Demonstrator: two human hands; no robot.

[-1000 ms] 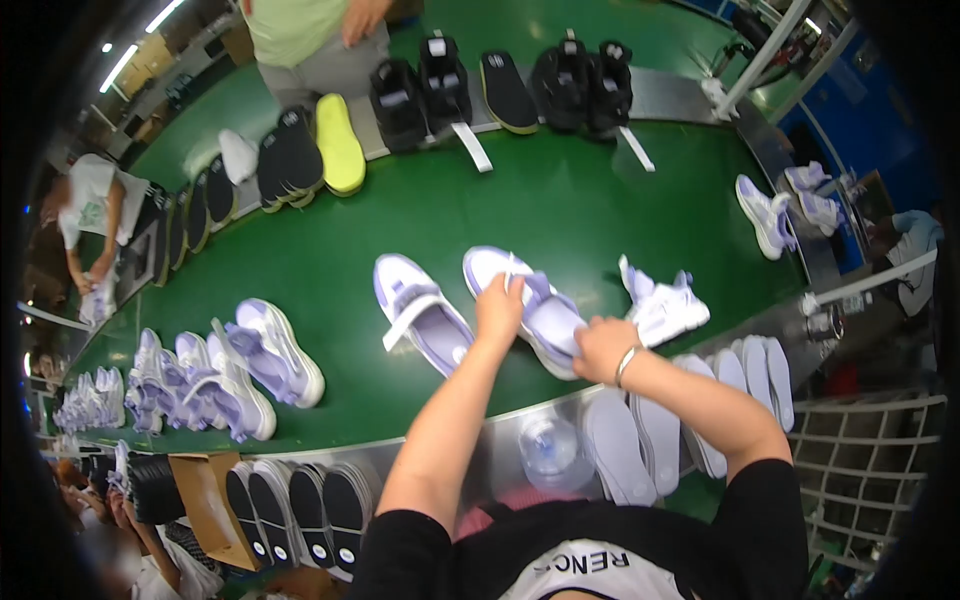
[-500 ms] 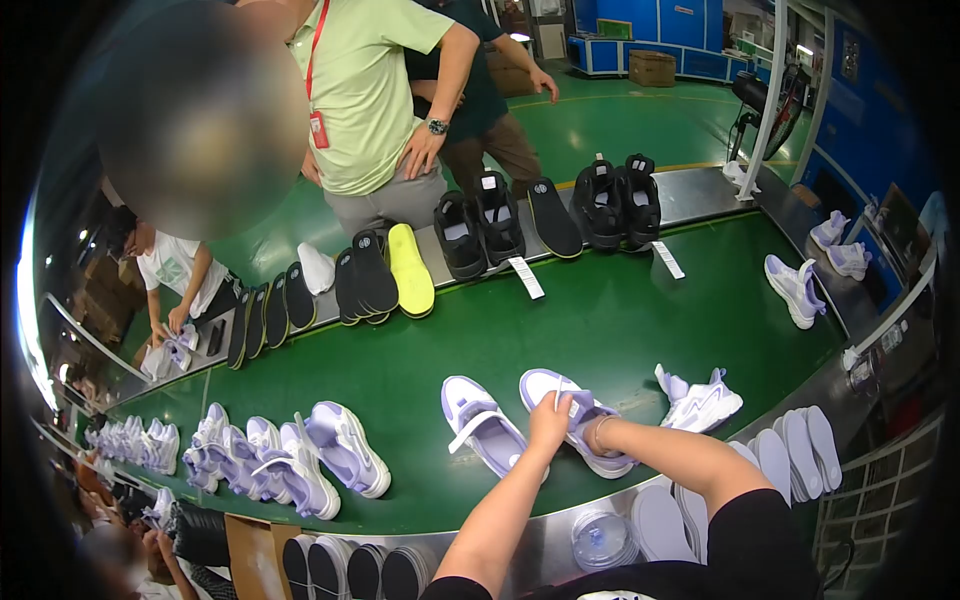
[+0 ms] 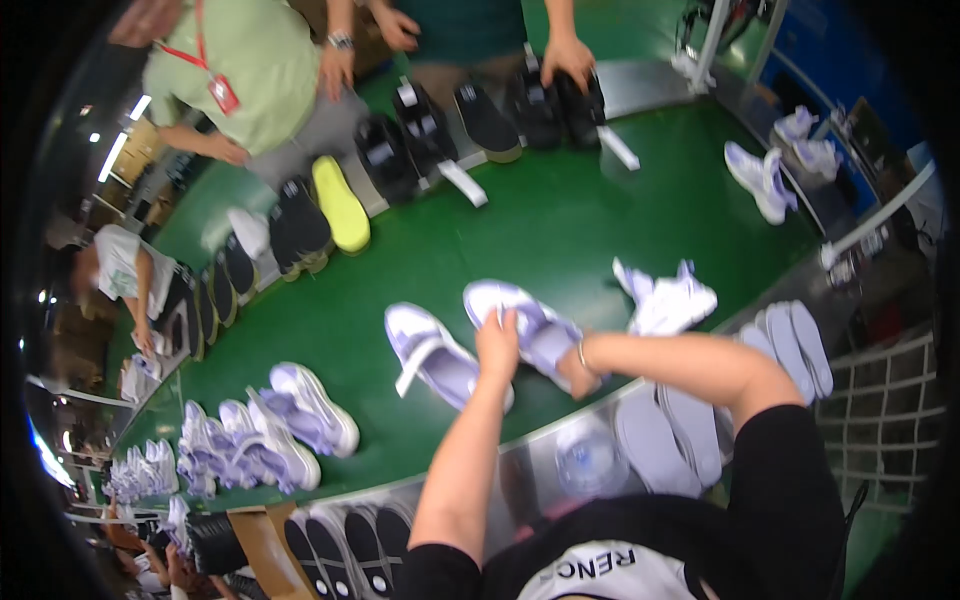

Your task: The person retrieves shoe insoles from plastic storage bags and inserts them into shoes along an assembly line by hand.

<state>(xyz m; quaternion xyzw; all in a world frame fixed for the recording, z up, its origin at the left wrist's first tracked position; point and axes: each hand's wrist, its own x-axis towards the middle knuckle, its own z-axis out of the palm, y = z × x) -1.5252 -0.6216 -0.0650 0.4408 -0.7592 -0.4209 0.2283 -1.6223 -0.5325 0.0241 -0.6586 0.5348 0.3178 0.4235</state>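
A white and lavender sneaker (image 3: 545, 338) lies on the green belt in front of me, toe pointing away. My left hand (image 3: 497, 345) is closed on its upper near the strap and tongue. At the shoe's heel opening is my right hand (image 3: 577, 372), with a band at its wrist; its fingers are blurred and partly hidden by the shoe. Just left of my left forearm, a matching sneaker (image 3: 425, 345) lies with its strap folded out to the side. Another white and lavender sneaker (image 3: 668, 300) rests to the right, beyond my right forearm.
Grey insoles (image 3: 655, 440) and a clear round plastic container (image 3: 590, 462) lie along the near ledge. More sneakers (image 3: 310, 410) stand at left. Black shoes (image 3: 425, 125), dark insoles (image 3: 297, 230) and a yellow insole (image 3: 340, 205) line the far ledge, where people stand.
My view has tilted and shifted, so the belt appears higher in frame. Across the belt, a person in dark green now has a hand on a black shoe. Both my hands stay at the same sneaker.
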